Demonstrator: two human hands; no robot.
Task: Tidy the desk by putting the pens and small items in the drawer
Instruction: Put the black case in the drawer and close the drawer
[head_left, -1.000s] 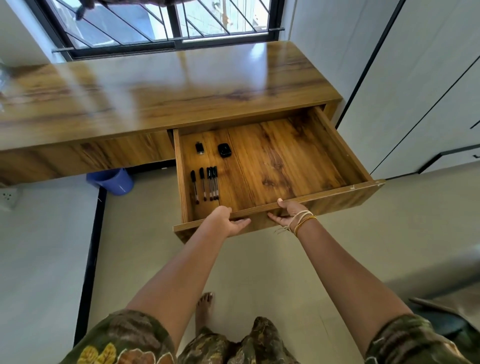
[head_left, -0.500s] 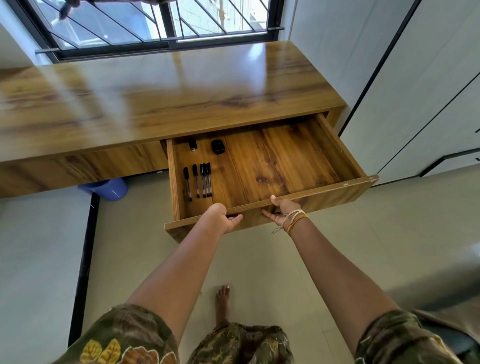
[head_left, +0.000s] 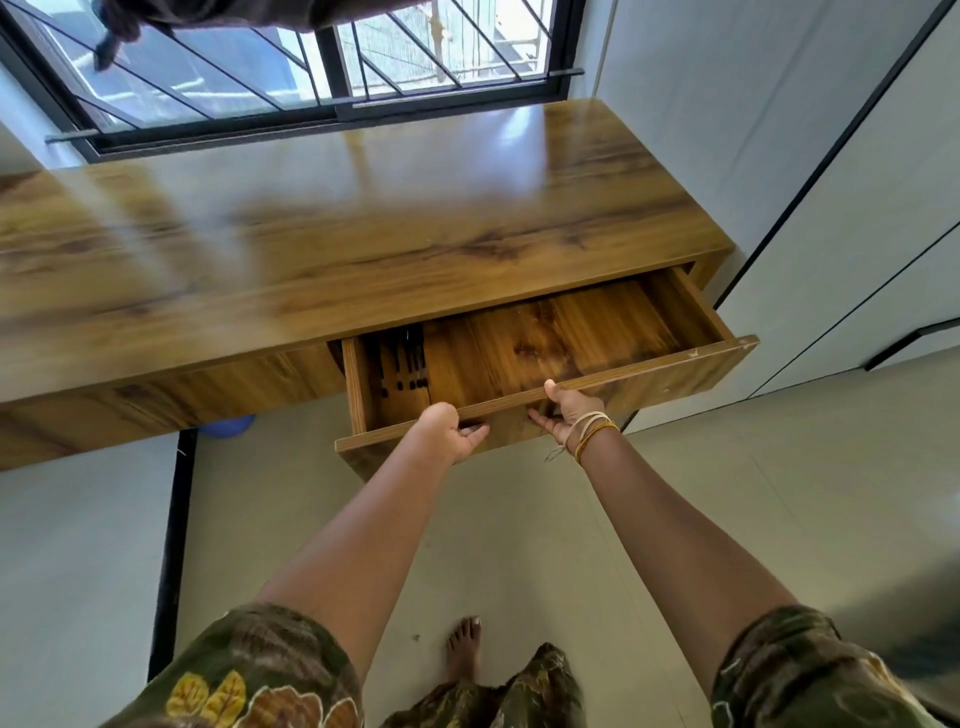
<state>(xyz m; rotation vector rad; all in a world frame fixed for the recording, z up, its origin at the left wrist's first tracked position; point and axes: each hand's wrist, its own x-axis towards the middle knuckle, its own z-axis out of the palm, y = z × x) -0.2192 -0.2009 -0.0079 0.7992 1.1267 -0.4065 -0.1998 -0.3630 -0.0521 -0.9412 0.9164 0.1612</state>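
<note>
Hands (head_left: 511, 423) grip drawer (head_left: 675, 366) front edge, drawer half open

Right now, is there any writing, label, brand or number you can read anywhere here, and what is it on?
No text can be read anywhere in this view.
The pens in the drawer: any print is too small and blurred to read.
The desk top, the drawer front and the wall panels: no lettering shows.
</note>
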